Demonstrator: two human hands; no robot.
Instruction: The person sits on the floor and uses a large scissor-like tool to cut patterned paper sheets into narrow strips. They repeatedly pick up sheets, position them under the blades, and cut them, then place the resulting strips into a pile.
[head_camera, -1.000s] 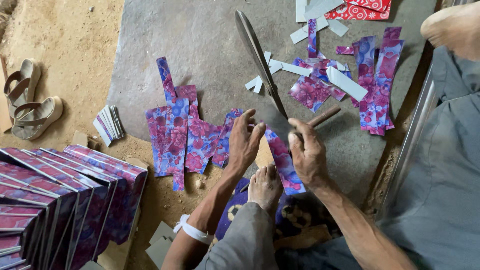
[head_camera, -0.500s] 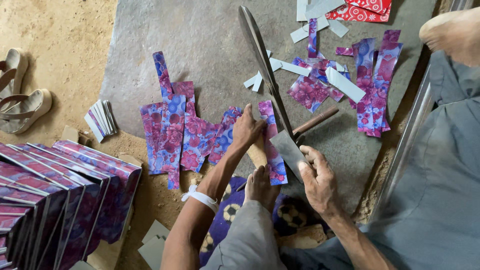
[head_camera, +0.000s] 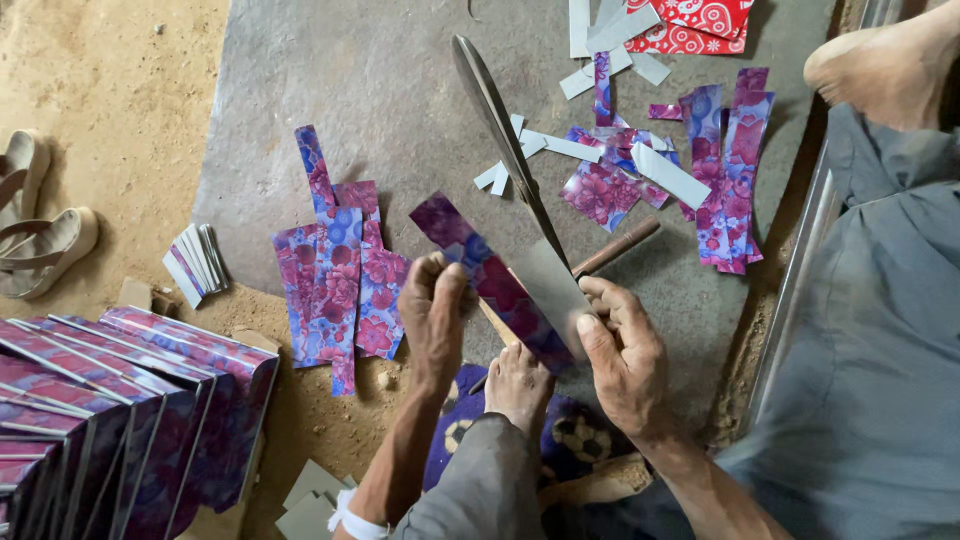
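Observation:
My left hand (head_camera: 435, 320) pinches the near end of a long purple and pink floral paper strip (head_camera: 478, 262), which slants up to the left over the grey stone slab (head_camera: 350, 100). My right hand (head_camera: 625, 352) grips a flat grey card piece (head_camera: 550, 288) laid against the strip's right side. A long dark blade (head_camera: 500, 120) runs from the card piece away toward the top, and its wooden handle (head_camera: 615, 246) sticks out to the right. The toes of a bare foot (head_camera: 515, 385) rest between my two hands.
A pile of floral strips (head_camera: 340, 285) lies left of my hands, with more strips (head_camera: 725, 170) and white offcuts (head_camera: 600, 45) beyond the blade. Floral-covered boxes (head_camera: 130, 410) stand at lower left, near sandals (head_camera: 40, 235). A bare foot (head_camera: 880, 70) and a grey-clad leg fill the right.
My left hand has picked a floral strip up off the slab and swung it toward the blade. My right hand has moved nearer and now grips the grey card piece.

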